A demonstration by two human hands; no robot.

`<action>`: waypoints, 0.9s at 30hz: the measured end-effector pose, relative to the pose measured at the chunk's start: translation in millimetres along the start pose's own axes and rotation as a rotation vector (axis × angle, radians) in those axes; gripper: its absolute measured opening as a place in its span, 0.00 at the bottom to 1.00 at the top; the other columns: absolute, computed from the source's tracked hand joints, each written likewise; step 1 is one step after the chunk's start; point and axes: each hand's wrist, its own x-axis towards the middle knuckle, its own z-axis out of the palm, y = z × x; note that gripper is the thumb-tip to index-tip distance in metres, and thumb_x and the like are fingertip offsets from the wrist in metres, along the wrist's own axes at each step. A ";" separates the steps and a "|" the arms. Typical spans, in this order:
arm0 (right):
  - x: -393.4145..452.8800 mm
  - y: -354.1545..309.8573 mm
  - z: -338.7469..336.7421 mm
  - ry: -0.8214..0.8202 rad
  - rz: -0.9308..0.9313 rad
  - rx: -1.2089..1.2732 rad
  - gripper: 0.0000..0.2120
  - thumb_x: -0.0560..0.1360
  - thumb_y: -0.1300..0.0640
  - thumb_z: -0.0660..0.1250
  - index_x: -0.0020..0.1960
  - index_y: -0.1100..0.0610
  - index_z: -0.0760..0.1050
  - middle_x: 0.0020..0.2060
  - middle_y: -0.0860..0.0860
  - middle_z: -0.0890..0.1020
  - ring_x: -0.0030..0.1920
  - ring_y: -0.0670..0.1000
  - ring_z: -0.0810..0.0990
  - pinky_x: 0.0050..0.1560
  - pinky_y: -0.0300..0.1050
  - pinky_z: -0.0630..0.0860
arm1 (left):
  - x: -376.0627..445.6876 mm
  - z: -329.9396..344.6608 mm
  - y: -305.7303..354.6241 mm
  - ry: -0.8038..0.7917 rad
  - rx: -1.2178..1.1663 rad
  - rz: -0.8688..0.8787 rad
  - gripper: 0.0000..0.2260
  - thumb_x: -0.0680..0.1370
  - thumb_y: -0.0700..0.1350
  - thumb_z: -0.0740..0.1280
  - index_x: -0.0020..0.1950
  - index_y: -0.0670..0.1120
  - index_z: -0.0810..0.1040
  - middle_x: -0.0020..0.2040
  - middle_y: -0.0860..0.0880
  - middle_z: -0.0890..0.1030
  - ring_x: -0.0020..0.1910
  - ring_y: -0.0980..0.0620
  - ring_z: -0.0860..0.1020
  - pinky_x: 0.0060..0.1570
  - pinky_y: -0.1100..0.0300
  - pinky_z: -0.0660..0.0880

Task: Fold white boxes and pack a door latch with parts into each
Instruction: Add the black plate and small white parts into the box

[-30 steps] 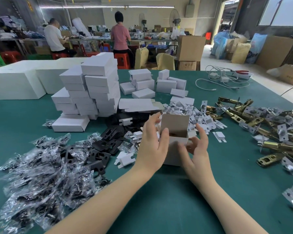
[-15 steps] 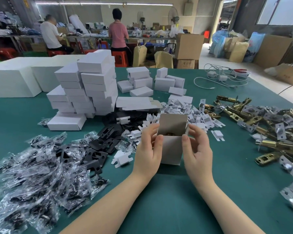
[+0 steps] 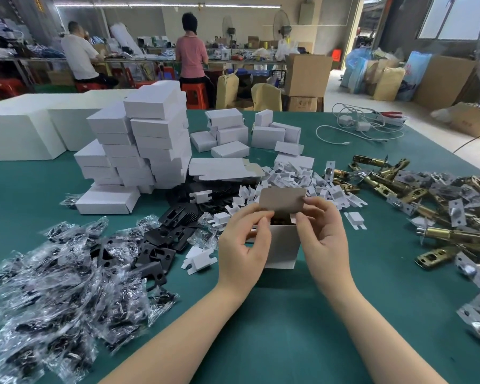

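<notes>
A small white box [image 3: 283,249] stands upright on the green table [image 3: 275,328], its brown-lined lid flap up at the far side. Dark and brassy contents show in its open top. My left hand [image 3: 245,242] grips the box's left top edge, fingers curled at the lid flap's lower left corner. My right hand [image 3: 323,231] pinches the flap's right edge from the other side. Brass door latches [image 3: 438,206] lie heaped to the right. Bagged black parts [image 3: 61,286] are piled at the left, with loose black plates [image 3: 164,239] beside them.
Closed white boxes [image 3: 147,145] are stacked at the back left, with flat box blanks [image 3: 222,169] and small white card inserts [image 3: 297,176] behind the open box. White cables [image 3: 358,126] lie at the far right. Two people work at benches beyond the table.
Both hands have risen from the box's sides to its top. They now hold the lid flap at its two edges, and the flap has tilted slightly toward me.
</notes>
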 end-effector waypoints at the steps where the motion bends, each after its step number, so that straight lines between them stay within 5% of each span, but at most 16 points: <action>1: -0.2 -1.4 0.6 -0.003 0.002 0.021 0.21 0.80 0.63 0.64 0.56 0.35 0.72 0.48 0.44 0.83 0.49 0.46 0.81 0.50 0.37 0.75 | -1.2 0.4 1.6 0.005 -0.010 -0.010 0.10 0.79 0.47 0.63 0.56 0.57 0.80 0.55 0.59 0.81 0.56 0.56 0.80 0.46 0.68 0.76; 5: 0.0 -2.2 0.9 -0.014 -0.011 0.018 0.22 0.80 0.64 0.63 0.60 0.36 0.72 0.51 0.40 0.83 0.53 0.43 0.81 0.51 0.33 0.75 | -1.0 0.5 8.2 -0.040 -0.099 -0.093 0.21 0.80 0.45 0.63 0.66 0.68 0.68 0.57 0.62 0.79 0.52 0.55 0.80 0.46 0.68 0.75; 8: 0.1 1.2 0.2 -0.016 -0.011 -0.009 0.19 0.80 0.63 0.63 0.58 0.37 0.73 0.51 0.37 0.83 0.54 0.44 0.81 0.52 0.34 0.75 | 2.7 -1.8 7.5 -0.080 -0.076 -0.087 0.21 0.80 0.44 0.62 0.69 0.64 0.67 0.59 0.58 0.78 0.53 0.55 0.79 0.48 0.68 0.74; 12: -0.4 0.4 -0.9 -0.022 -0.101 -0.073 0.23 0.80 0.65 0.61 0.54 0.34 0.74 0.50 0.39 0.82 0.54 0.44 0.81 0.53 0.34 0.75 | 5.6 -4.6 6.0 -0.131 -0.075 -0.085 0.14 0.81 0.44 0.61 0.64 0.58 0.73 0.60 0.50 0.78 0.54 0.53 0.79 0.51 0.67 0.73; 19: -3.4 5.6 -7.3 -0.064 -0.214 -0.203 0.22 0.79 0.62 0.62 0.54 0.33 0.72 0.55 0.36 0.81 0.54 0.43 0.81 0.54 0.31 0.72 | 7.1 -14.7 -2.3 -0.208 0.055 0.104 0.08 0.81 0.44 0.61 0.59 0.49 0.76 0.57 0.56 0.79 0.56 0.55 0.78 0.52 0.65 0.75; 22: -6.2 8.2 -9.5 -0.097 -0.213 -0.216 0.14 0.78 0.53 0.66 0.53 0.32 0.71 0.59 0.34 0.79 0.59 0.43 0.79 0.57 0.34 0.74 | 6.0 -19.4 -8.0 -0.243 0.070 0.173 0.09 0.80 0.46 0.63 0.57 0.44 0.78 0.60 0.53 0.79 0.63 0.53 0.77 0.58 0.53 0.76; 27: -7.5 9.1 -8.9 -0.113 -0.212 -0.231 0.06 0.78 0.44 0.65 0.52 0.33 0.71 0.61 0.31 0.77 0.61 0.40 0.78 0.58 0.31 0.72 | 4.5 -16.7 -7.8 -0.195 0.086 0.190 0.07 0.80 0.45 0.64 0.54 0.44 0.79 0.59 0.55 0.79 0.62 0.56 0.77 0.58 0.60 0.75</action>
